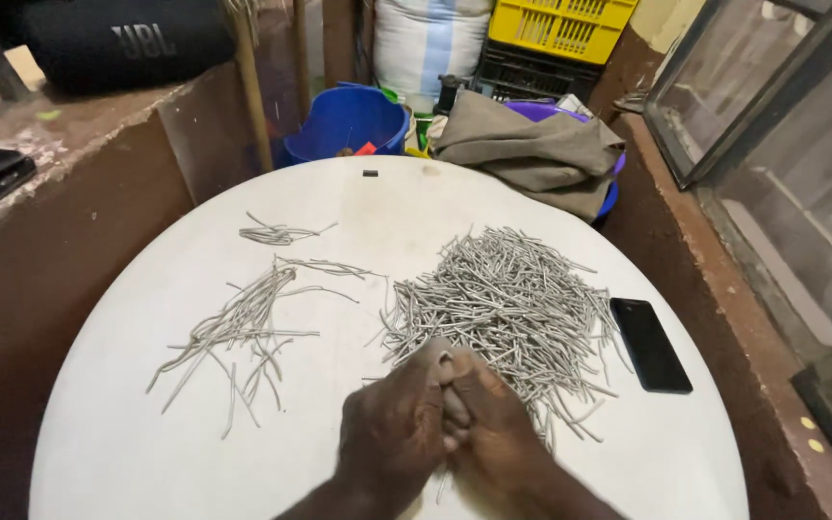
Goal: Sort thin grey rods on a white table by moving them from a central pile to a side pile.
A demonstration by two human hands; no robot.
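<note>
My left hand (392, 424) and my right hand (493, 419) press together at the near edge of a round white table (127, 453). Their fingers are curled around something thin and grey between them; it looks like one of the short grey rods, mostly hidden. A big heap of short grey rods (507, 299) lies just beyond my hands, to the right of centre. A looser spread of longer, bent grey strands (243, 327) lies to the left, with a small bundle (276, 233) farther back.
A black phone (650, 344) lies on the table's right side. Behind the table stand a blue bucket (344, 120), a grey cloth (532, 149) and a yellow crate (560, 27). A brown ledge (69, 202) runs along the left, a window frame (724, 125) on the right.
</note>
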